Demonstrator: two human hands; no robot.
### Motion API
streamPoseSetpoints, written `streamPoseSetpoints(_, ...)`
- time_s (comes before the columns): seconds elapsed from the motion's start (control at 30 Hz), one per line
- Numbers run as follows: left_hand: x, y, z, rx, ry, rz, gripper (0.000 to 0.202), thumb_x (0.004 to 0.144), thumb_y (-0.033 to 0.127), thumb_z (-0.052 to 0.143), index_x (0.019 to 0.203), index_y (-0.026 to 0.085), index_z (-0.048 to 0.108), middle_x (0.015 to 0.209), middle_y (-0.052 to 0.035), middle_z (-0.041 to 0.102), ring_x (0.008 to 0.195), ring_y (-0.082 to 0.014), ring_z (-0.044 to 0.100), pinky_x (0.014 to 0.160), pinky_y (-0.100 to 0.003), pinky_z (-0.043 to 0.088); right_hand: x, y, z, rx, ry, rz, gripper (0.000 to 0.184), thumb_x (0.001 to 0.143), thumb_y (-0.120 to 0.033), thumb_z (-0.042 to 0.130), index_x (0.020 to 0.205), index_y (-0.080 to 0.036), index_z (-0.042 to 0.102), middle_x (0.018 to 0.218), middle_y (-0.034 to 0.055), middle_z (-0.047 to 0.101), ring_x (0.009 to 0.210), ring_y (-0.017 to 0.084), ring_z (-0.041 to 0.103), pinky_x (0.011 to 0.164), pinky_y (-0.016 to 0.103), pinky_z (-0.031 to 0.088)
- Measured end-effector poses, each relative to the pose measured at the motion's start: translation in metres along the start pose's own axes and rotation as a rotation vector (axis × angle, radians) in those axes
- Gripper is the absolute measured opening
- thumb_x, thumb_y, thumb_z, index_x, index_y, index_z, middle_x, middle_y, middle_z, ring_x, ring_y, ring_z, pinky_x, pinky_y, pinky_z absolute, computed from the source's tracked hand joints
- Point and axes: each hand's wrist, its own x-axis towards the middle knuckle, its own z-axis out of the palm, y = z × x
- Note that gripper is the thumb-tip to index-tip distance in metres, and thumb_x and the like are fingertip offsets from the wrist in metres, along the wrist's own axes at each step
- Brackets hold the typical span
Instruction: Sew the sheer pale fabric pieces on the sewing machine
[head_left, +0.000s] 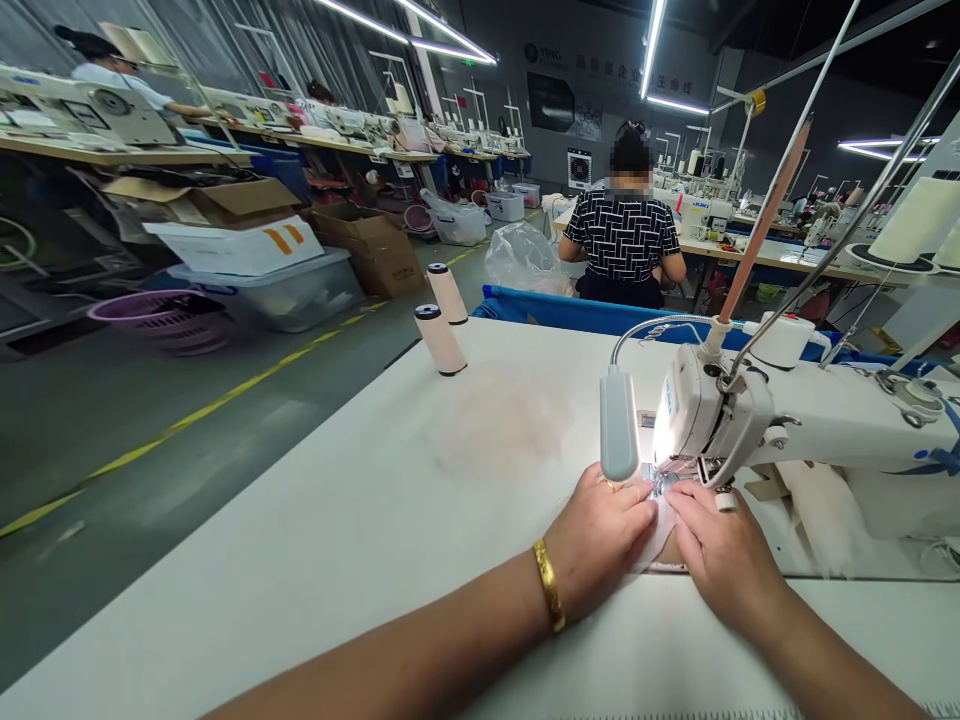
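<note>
A small piece of pale fabric (658, 535) lies at the needle of a white sewing machine (817, 405). My left hand (604, 540), with a gold bangle at its wrist, grips the fabric's left side, fingertips close to the presser foot (664, 482). From the right, my right hand (724, 550) pinches the fabric, its fingers pressed together beside the foot. Both hands hide much of the fabric. A grey lamp (618, 425) on a bent neck hangs just above my left hand and lights the needle area.
Two thread cones (441, 342) stand at the white table's (337, 560) far edge. Behind it runs a blue cloth trough (540, 305). A person (626, 235) sits beyond. Boxes (247, 245) and a purple basket (161, 318) are on the floor at left. Cream cloth (825, 515) lies under the machine arm.
</note>
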Motion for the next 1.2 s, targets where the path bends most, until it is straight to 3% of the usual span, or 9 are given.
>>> streamPoseSetpoints(0.13, 0.002, 0.005, -0.016, -0.042, -0.119, -0.057, 0.011, 0.099, 0.027, 0.061, 0.095, 0.018, 0.066, 0.106, -0.0082, 0.074, 0.095, -0.0262, 0.07, 0.092, -0.047, 0.05, -0.001, -0.002, -0.004, 0.04, -0.01, -0.058, 0.037, 0.091, -0.006, 0.044, 0.113, -0.019, 0.071, 0.119, 0.013, 0.073, 0.095, 0.028, 0.066, 0.077, 0.04, 0.053)
streamPoseSetpoints(0.23, 0.0, 0.013, -0.032, -0.098, -0.207, -0.104, 0.041, 0.085, 0.055, 0.078, 0.103, 0.02, 0.065, 0.114, -0.0093, 0.07, 0.099, -0.0299, 0.066, 0.09, -0.048, 0.049, -0.002, -0.004, -0.006, 0.123, -0.017, -0.16, 0.036, 0.093, -0.003, 0.043, 0.113, -0.02, 0.068, 0.117, 0.0118, 0.072, 0.102, 0.027, 0.065, 0.08, 0.039, 0.053)
streamPoseSetpoints(0.3, -0.003, 0.017, -0.036, -0.093, -0.217, -0.124, 0.036, 0.081, 0.047, 0.081, 0.096, 0.02, 0.062, 0.115, -0.0096, 0.067, 0.103, -0.0309, 0.062, 0.093, -0.048, 0.048, -0.002, -0.005, -0.006, 0.165, -0.014, -0.219, 0.031, 0.094, -0.001, 0.044, 0.104, -0.021, 0.065, 0.109, 0.0096, 0.072, 0.1, 0.026, 0.064, 0.079, 0.037, 0.052)
streamPoseSetpoints(0.43, -0.006, 0.013, -0.022, -0.123, -0.139, -0.129, 0.016, 0.082, 0.005, 0.053, 0.081, 0.02, 0.05, 0.094, -0.0048, 0.065, 0.09, -0.022, 0.061, 0.089, -0.038, 0.048, -0.001, -0.006, -0.004, 0.233, 0.009, -0.172, 0.022, 0.101, -0.009, 0.044, 0.092, -0.022, 0.06, 0.087, 0.0044, 0.069, 0.08, 0.022, 0.062, 0.074, 0.034, 0.049)
streamPoseSetpoints(0.57, 0.001, 0.001, -0.004, -0.225, -0.039, -0.182, 0.015, 0.082, 0.008, 0.047, 0.089, 0.022, 0.049, 0.082, -0.0025, 0.062, 0.072, -0.0199, 0.057, 0.068, -0.031, 0.046, 0.001, -0.006, -0.004, 0.348, 0.059, 0.008, 0.018, 0.106, -0.021, 0.047, 0.098, -0.023, 0.063, 0.089, 0.0025, 0.072, 0.079, 0.02, 0.063, 0.073, 0.032, 0.049)
streamPoseSetpoints(0.7, 0.009, -0.005, -0.002, -0.268, -0.075, -0.198, 0.019, 0.084, 0.016, 0.053, 0.101, 0.02, 0.06, 0.089, -0.0041, 0.068, 0.079, -0.0214, 0.063, 0.07, -0.032, 0.049, 0.005, -0.008, -0.006, 0.434, 0.051, 0.175, 0.022, 0.106, -0.032, 0.049, 0.098, -0.025, 0.068, 0.075, -0.0006, 0.069, 0.071, 0.02, 0.063, 0.063, 0.029, 0.047)
streamPoseSetpoints(0.87, 0.012, -0.011, -0.005, -0.277, -0.117, -0.17, 0.02, 0.092, 0.015, 0.051, 0.088, 0.02, 0.071, 0.081, -0.0025, 0.065, 0.074, -0.0176, 0.063, 0.067, -0.027, 0.048, 0.007, -0.01, -0.007, 0.474, 0.03, 0.264, 0.029, 0.106, -0.04, 0.049, 0.091, -0.025, 0.069, 0.067, -0.0014, 0.064, 0.065, 0.02, 0.062, 0.057, 0.028, 0.045)
streamPoseSetpoints(1.03, 0.009, -0.01, -0.008, -0.117, -0.121, -0.035, 0.02, 0.094, 0.019, 0.061, 0.077, 0.02, 0.071, 0.078, -0.0032, 0.06, 0.071, -0.0179, 0.058, 0.062, -0.028, 0.042, 0.001, -0.003, -0.012, 0.362, -0.049, 0.04, 0.024, 0.107, -0.027, 0.046, 0.091, -0.024, 0.064, 0.078, 0.0003, 0.068, 0.071, 0.019, 0.062, 0.066, 0.03, 0.046)
streamPoseSetpoints(1.2, -0.004, 0.001, -0.015, -0.104, -0.066, 0.098, 0.021, 0.095, 0.011, 0.059, 0.077, 0.019, 0.067, 0.09, -0.0039, 0.071, 0.082, -0.0183, 0.064, 0.079, -0.035, 0.046, -0.005, 0.001, -0.022, 0.148, -0.14, -0.239, 0.028, 0.103, -0.011, 0.041, 0.082, -0.023, 0.056, 0.077, 0.0013, 0.063, 0.07, 0.019, 0.054, 0.068, 0.032, 0.039)
